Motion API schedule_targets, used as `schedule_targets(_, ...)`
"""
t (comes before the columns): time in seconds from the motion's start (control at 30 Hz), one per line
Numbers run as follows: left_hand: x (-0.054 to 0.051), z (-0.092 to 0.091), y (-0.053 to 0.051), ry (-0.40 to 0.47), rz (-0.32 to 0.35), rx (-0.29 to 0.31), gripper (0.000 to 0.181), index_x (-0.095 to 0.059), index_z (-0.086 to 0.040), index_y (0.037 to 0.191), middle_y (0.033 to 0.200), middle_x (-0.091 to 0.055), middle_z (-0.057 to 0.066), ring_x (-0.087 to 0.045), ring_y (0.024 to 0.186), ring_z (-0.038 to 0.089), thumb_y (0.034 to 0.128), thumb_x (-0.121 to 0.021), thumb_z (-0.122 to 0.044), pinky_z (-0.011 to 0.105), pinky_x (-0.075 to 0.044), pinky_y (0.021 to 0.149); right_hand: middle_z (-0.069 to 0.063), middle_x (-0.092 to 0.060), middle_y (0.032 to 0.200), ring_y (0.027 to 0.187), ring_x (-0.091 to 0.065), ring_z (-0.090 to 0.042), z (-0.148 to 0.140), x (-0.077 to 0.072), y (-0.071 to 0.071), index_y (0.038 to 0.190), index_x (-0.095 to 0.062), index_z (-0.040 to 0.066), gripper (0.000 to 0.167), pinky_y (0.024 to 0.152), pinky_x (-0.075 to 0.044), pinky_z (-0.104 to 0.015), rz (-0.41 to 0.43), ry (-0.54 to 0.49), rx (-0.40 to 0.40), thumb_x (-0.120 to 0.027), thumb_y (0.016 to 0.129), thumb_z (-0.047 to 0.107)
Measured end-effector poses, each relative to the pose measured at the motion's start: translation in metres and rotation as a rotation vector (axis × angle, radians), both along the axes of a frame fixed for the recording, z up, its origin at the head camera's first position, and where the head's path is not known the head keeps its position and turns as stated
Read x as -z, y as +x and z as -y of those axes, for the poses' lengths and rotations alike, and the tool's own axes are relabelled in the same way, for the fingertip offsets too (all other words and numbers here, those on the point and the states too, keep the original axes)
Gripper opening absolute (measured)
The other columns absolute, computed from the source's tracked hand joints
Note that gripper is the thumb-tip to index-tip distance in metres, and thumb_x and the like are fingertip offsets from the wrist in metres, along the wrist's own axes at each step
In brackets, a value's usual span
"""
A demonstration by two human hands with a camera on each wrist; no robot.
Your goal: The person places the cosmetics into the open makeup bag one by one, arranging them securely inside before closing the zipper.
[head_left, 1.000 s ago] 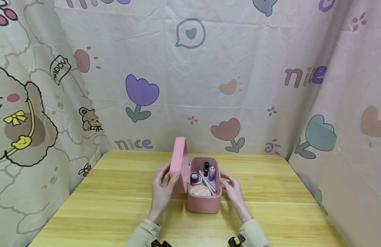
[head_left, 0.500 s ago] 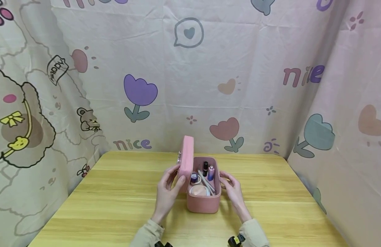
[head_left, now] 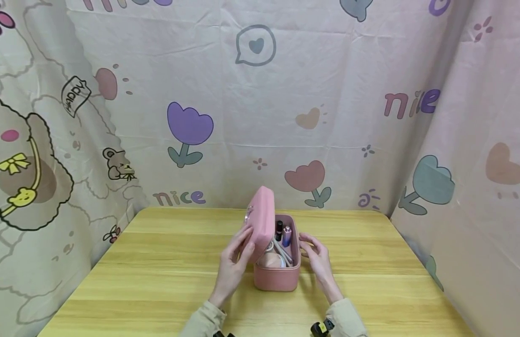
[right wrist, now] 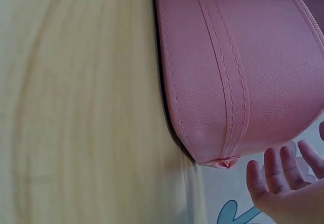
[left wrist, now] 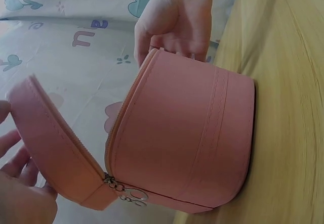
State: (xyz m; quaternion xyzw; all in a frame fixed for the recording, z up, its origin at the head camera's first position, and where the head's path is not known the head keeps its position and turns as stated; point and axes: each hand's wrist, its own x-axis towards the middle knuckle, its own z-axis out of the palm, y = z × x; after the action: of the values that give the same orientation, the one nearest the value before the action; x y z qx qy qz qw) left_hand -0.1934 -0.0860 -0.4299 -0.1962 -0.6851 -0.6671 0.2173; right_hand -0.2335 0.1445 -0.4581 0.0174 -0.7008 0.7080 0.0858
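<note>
A pink zippered case [head_left: 277, 279] stands upright on the table, its lid [head_left: 262, 222] tilted partway over the left of the opening. The left hand [head_left: 232, 269] grips the lid's outer side between thumb and fingers; in the left wrist view the lid [left wrist: 55, 148] stands apart from the case [left wrist: 177, 123], zipper pulls at the corner. The right hand [head_left: 319, 262] rests relaxed fingers at the case's right wall; the right wrist view shows this hand [right wrist: 288, 188] with parted fingers. Inside are a black tube [head_left: 279, 229], a purple bottle [head_left: 287, 236], pale sticks and a round compact [head_left: 271, 260].
The wooden table [head_left: 159, 262] extends to both sides of the case. A patterned cloth [head_left: 251, 103] hangs behind it and at both sides. Black devices sit at both wrists, one by the right sleeve [head_left: 346, 318].
The left hand has swung the lid rightward, from about upright to leaning over the case, so it now covers the dark jar inside. The right hand has stayed beside the case.
</note>
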Motion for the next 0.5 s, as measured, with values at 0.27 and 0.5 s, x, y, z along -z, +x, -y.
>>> schedule_targets(0.27,0.008,0.006,-0.006,0.051,0.121,0.001,0.042,-0.051,0.005,0.142,0.156,-0.043,0.022,-0.042,0.146,0.023,0.1018,-0.055,-0.007,0.011,-0.033,0.112,-0.027,-0.057,0.138,0.102,-0.062,-0.002,-0.001,0.001,-0.002,0.135,-0.056,-0.009,0.039,0.095,-0.055,-0.032,-0.042,-0.02,0.011,-0.053,0.104,0.014)
schedule_targets(0.5,0.02,0.009,-0.013,-0.02,0.26,0.006,0.049,-0.046,0.008,0.144,0.153,-0.045,0.026,-0.041,0.144,0.041,0.102,-0.057,-0.014,0.036,-0.035,0.118,-0.027,-0.051,0.147,0.106,-0.062,0.005,-0.003,0.0,-0.002,0.139,-0.051,-0.009,0.043,0.098,-0.053,-0.023,-0.057,-0.059,-0.044,-0.05,0.105,0.017)
